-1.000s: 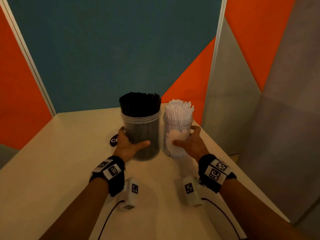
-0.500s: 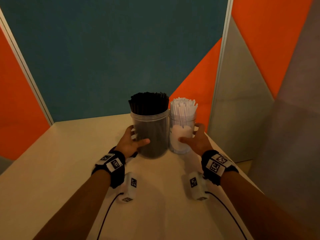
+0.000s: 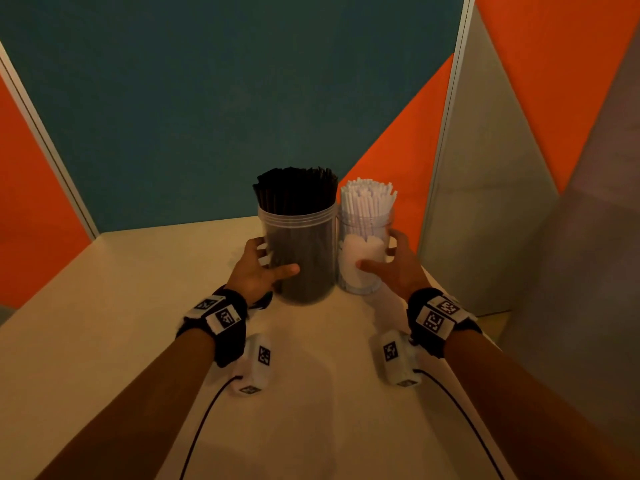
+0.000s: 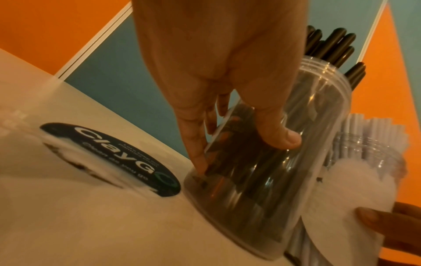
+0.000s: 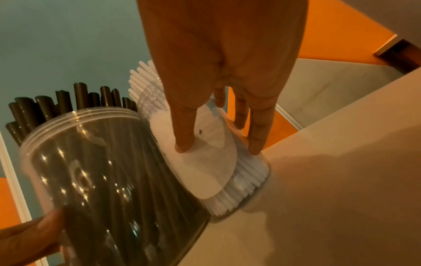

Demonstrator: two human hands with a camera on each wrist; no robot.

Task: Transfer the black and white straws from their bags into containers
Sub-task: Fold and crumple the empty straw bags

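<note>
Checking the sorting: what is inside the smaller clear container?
White straws stand upright in the smaller container, tips above its rim. A white label and the right hand cover its middle, so the straws show there only partly.

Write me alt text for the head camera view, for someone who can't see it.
Two hands hold two clear jars side by side on a pale table: the left hand grips a larger jar packed with black straws, the right hand a smaller jar of white straws. Teal, orange and grey wall panels rise behind.
</note>
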